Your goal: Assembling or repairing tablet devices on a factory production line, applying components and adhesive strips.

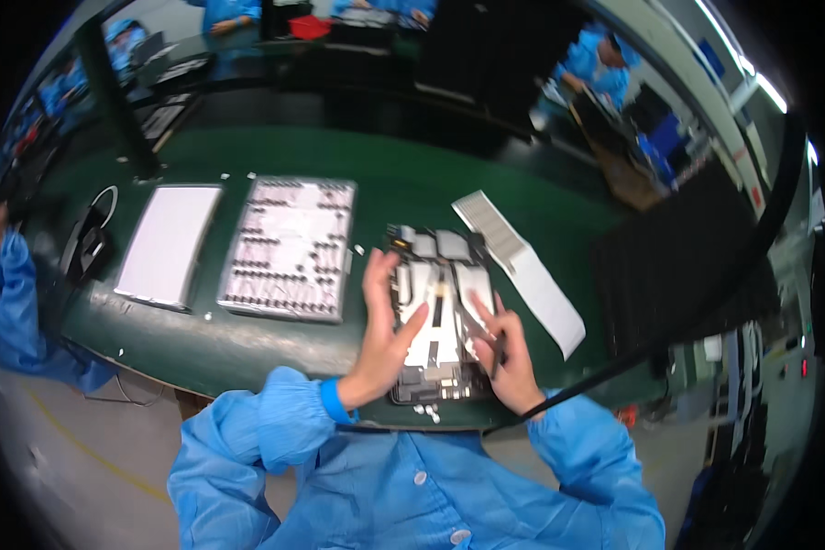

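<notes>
An opened flat electronic device [440,316] lies on the green bench in front of me, with white panels in its middle and dark circuit parts at both ends. Along its left edge rests my left hand [383,344], fingers stretched upward and thumb spread over a white panel. My right hand [511,357] is over the device's right side, its index finger reaching to the white panel. In its grip is a dark, thin, stick-like tool [499,356], whose tip I cannot make out.
Left of the device stands a tray [287,247] with rows of small dark parts, then a white panel [170,243] and a black object with a looped cable [87,238]. A white label strip [545,298] lies to the right. White bits [428,412] sit by the front edge. Co-workers [600,69] sit beyond.
</notes>
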### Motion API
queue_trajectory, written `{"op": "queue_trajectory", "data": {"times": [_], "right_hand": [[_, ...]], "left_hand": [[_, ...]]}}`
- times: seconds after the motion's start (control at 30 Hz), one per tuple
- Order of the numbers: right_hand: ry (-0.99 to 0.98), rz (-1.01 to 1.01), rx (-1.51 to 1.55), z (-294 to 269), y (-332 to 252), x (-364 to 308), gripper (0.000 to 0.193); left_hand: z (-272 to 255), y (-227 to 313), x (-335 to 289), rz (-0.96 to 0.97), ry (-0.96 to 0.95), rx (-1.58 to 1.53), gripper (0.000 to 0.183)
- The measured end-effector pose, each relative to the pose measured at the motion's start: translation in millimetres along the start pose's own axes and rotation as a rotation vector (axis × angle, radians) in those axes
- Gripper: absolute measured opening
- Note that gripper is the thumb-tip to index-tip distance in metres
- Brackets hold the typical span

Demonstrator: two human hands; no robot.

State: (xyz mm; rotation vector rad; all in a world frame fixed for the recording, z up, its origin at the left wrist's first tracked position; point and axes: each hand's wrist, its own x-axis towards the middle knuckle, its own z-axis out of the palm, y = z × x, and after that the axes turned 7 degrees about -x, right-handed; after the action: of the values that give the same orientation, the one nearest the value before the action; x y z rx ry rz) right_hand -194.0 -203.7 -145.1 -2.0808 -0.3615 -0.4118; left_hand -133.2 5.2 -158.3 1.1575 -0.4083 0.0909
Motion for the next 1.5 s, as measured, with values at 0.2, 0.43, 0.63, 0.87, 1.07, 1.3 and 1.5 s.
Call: {"op": "queue_trajectory", "data": {"times": [0.2,0.43,0.63,0.87,1.07,1.3,1.5], "right_hand": [[-0.024,0.545,0.25,-43,-3,44,0.026],[0.001,0.493,0.118,-44,19,17,0.028],[0.056,0.407,0.333,-39,-18,161,0.032],[0.049,0.565,0.456,34,114,390,0.022],[0.127,0.297,0.292,187,92,390,0.031],[-0.428,-0.129,-0.647,-71,46,203,0.01],[-0.539,0.325,-0.911,-94,37,111,0.043]], "left_hand": [[-6,-9,13,-0.007,-0.084,0.098,0.079],[-6,-12,12,-0.02,-0.154,0.061,0.086],[-18,-7,26,-0.102,0.014,-0.289,0.083],[-9,-3,17,-0.275,-0.087,-0.303,0.064],[-26,1,15,-0.4,-0.13,-0.318,0.055],[-22,4,17,-0.415,-0.215,-0.346,0.037],[-21,8,18,-0.35,-0.387,-0.2,0.028]]}}
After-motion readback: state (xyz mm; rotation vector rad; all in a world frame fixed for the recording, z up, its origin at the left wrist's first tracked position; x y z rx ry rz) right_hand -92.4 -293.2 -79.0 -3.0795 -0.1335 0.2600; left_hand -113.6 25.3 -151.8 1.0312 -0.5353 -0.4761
